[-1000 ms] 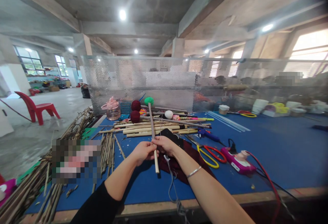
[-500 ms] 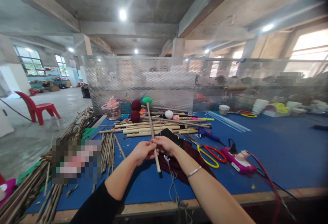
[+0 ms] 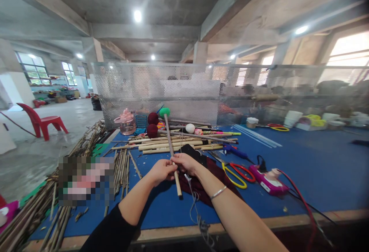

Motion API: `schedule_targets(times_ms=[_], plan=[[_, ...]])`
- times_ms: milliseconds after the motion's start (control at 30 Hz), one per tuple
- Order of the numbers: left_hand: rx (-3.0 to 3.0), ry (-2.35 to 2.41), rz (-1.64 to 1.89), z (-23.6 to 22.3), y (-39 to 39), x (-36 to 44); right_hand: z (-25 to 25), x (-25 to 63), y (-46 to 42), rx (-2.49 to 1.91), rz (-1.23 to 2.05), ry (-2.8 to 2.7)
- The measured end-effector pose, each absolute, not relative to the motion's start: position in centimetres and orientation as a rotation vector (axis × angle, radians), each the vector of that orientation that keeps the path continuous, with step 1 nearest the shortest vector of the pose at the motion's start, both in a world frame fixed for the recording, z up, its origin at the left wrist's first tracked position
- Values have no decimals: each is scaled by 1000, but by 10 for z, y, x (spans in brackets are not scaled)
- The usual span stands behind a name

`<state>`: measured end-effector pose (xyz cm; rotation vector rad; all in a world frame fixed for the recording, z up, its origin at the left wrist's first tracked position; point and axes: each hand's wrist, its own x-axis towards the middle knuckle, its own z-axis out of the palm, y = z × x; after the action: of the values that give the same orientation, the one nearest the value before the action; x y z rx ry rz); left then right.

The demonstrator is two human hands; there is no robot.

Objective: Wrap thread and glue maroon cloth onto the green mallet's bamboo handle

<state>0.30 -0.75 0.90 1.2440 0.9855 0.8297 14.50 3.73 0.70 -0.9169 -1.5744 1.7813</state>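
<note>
Both my hands meet over the blue table (image 3: 302, 175) on one wooden stick (image 3: 170, 144) that carries a green yarn ball (image 3: 164, 111) at its far end. My left hand (image 3: 161, 170) is closed around the shaft. My right hand (image 3: 186, 162) pinches the same spot from the right, and a grey thread (image 3: 193, 206) hangs from it over the table's front edge. A dark red cloth (image 3: 198, 184) lies under my right wrist. The stick's bare lower end points toward me.
Several bamboo sticks (image 3: 170, 144) and dark red yarn balls (image 3: 152, 130) lie behind my hands. Red and yellow scissors (image 3: 238, 175) and a pink glue gun (image 3: 266, 181) with a red cord sit to the right. Loose cane bundles (image 3: 43, 206) pile at the left. A perforated metal screen (image 3: 184, 90) backs the table.
The stick's green end has swung slightly left and its bare lower end slightly right. Both hands stay gripped at the same place.
</note>
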Motion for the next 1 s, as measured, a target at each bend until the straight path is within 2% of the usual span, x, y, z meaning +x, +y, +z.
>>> schedule_targets(times_ms=[200,467,700,867,1000], plan=[[1290,1152,838,7,-7,7,9,140,35,-1038,1682,-1525],[1358,1293,580,26,8,4,10,138,32,-1082,1557,-1512],[1358,1171,739,10,-1,5,-3,135,39,-1092,1435,-1570],[1355,1271,828,3,-2,5,-1,136,39,-1094,1420,-1590],[1226,1104,859,10,-6,5,6,142,36,-1030,1623,-1514]])
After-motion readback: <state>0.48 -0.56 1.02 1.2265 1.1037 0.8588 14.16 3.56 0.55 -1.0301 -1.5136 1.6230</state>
